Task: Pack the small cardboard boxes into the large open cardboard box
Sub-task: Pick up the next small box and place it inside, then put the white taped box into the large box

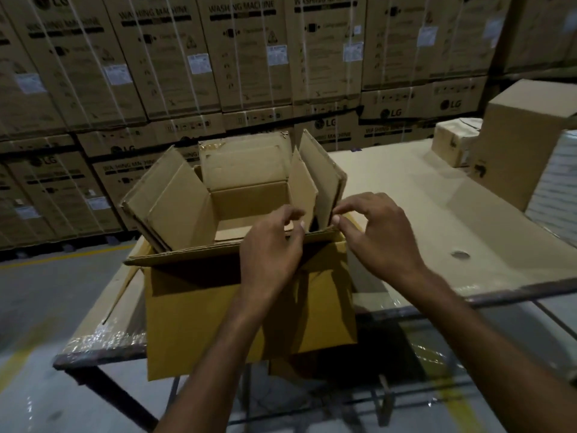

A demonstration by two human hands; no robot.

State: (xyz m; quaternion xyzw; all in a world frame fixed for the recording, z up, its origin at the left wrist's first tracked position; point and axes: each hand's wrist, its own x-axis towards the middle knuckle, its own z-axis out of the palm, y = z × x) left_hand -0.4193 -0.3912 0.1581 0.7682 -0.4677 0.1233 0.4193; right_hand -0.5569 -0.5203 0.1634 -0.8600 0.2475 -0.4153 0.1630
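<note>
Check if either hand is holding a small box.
No, the left hand and right hand are both at the near flap of the large open box.

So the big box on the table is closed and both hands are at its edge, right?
No, the head view shows the big box open, flaps up. It is on the table, left hand and right hand at its edge.

One table [437, 198] holds one big open box [249, 323], one small shut box [454, 145] and one tall shut box [524, 142]. Over the table: one left hand [271, 245], one right hand [381, 232].
</note>
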